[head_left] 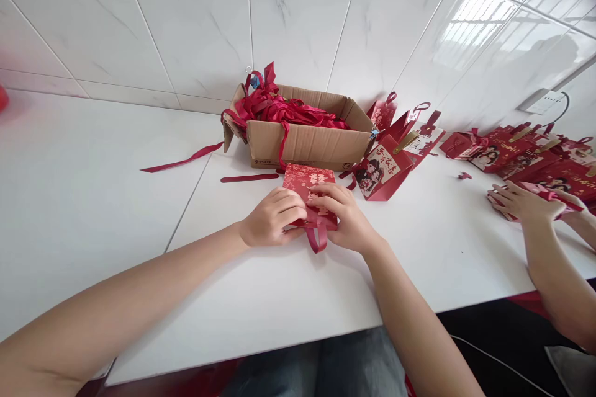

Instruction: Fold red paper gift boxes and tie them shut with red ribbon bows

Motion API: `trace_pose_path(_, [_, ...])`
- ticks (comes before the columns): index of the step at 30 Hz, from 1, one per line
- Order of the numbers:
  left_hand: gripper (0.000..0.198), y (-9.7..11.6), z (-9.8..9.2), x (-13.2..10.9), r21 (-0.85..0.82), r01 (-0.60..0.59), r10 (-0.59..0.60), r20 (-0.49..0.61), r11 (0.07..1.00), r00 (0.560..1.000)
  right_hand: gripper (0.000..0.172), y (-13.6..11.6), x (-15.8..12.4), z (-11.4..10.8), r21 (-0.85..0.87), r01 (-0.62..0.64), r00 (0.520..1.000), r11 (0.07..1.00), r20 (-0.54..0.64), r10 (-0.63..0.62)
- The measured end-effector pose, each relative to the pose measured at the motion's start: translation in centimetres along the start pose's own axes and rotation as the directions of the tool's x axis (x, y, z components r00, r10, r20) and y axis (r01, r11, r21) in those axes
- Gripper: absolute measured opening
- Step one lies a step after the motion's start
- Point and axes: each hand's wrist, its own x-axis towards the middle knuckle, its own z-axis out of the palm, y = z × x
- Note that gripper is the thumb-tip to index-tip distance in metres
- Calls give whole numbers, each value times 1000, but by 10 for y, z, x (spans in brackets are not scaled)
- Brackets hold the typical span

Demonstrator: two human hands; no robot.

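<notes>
Tiled wall [186, 25] runs behind the cardboard box; white table [93, 155] carries it. The cardboard box [311, 146] serves as reference; a red ribbon heap [298, 113] fills it, one end trailing out to its left.

Right of the box: upright red bags [382, 173], some with photo-style fronts. Farther right of it: more bags [493, 149], and a co-worker's hand [526, 201] on a pink-and-red package.

Red gift bag [298, 183]: just in front of the box, on my side, directly between my hands. Far edge is close to the box's base; contact cannot be told. Long axis appears to run from the box toward me, near end slightly rightward. Handle end points at me, away from the box.

Left hand [274, 218]: half closed, fingers curled over the bag's near left edge, gripping it. Right hand [344, 214]: fingers partly spread over the printed face, thumb at the near right corner, holding it. Both touch; the right covers more of the face.

Ribbon loop [322, 237]: hangs off the near end, between my thumbs, ungripped.

Loose ribbon strip [249, 178]: in front of the box's left end.

Small red scrap [464, 175]: well right of the box.
</notes>
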Motion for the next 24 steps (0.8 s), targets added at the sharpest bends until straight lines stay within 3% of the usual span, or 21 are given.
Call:
trace_pose_path(3, [37,-3,1,0,97,53,-41,-118,994,992,36,2,0,-2,69,-3,996,998,-89,9])
trace_pose_path(5, [69,-8,2,-1,122,185,-149,-256,975,955,29,4,-1,-3,183,-109,956,977,-251,154])
trace_pose_path(6, [82,-10,3,-2,99,254,-214,-300,962,930,25,5,-1,-4,275,-188,896,943,-344,279])
trace_pose_path(8, [88,-15,3,-5,9,363,-347,-277,932,896,22,4,0,-3,526,-289,700,800,-454,551])
trace_pose_path(10, [78,-18,2,-8,-97,460,-470,-147,883,870,25,2,3,-3,750,-263,529,607,-414,741])
trace_pose_path(12, [62,-20,1,-10,-202,545,-554,11,814,832,28,-1,6,-2,870,-206,456,449,-320,830])
trace_pose_path(15, [52,-21,0,-10,-398,593,-550,230,700,803,31,-2,10,-2,928,-183,429,323,-220,876])
trace_pose_path(19, [61,-23,3,-11,-562,662,-499,438,496,747,33,1,9,-2,958,-211,434,192,-84,897])
trace_pose_path(22, [60,-21,5,-13,-596,719,-537,498,358,680,35,2,9,0,965,-225,447,133,-19,895])
trace_pose_path(24, [61,-18,5,-12,-629,715,-620,440,304,650,37,0,10,1,963,-230,499,142,-8,867])
